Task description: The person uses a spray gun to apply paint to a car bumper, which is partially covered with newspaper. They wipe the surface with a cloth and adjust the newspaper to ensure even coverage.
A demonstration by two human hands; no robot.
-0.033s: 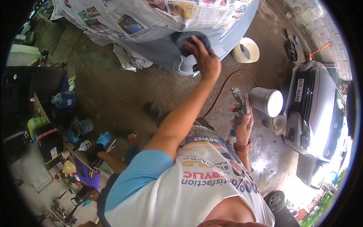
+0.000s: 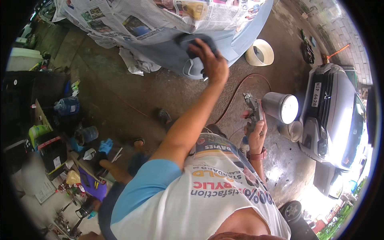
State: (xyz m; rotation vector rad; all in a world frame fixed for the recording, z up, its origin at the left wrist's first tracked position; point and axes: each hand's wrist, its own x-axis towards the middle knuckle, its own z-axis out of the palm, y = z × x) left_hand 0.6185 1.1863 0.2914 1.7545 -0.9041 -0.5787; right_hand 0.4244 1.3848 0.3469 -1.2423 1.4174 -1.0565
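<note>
My left hand (image 2: pixel 216 68) is stretched far forward, its fingers closed over a dark cloth (image 2: pixel 194 43) that lies against a grey bumper (image 2: pixel 160 52). The cloth and fingertips are smeared by motion. Newspaper (image 2: pixel 140 24) covers the panel above the bumper. Lower on the right, my right hand (image 2: pixel 257 134), with a red-brown watch (image 2: pixel 257 154) on its wrist, grips a metal spray gun (image 2: pixel 253 112). A silver cup (image 2: pixel 276 106) sits at the gun's right side, apparently joined to it.
A cream bucket (image 2: pixel 260 53) stands right of the bumper. A reddish hose (image 2: pixel 236 96) curves over the floor. A silver car (image 2: pixel 332 116) is parked at right, beside a pale bucket (image 2: pixel 292 131). At left, another person's limb (image 2: pixel 116 168) and a blue glove (image 2: pixel 106 146) show among bottles and boxes.
My left hand has slid a little to the left along the bumper with the cloth. My right hand and the spray gun have barely shifted. The blue glove at left has moved slightly.
</note>
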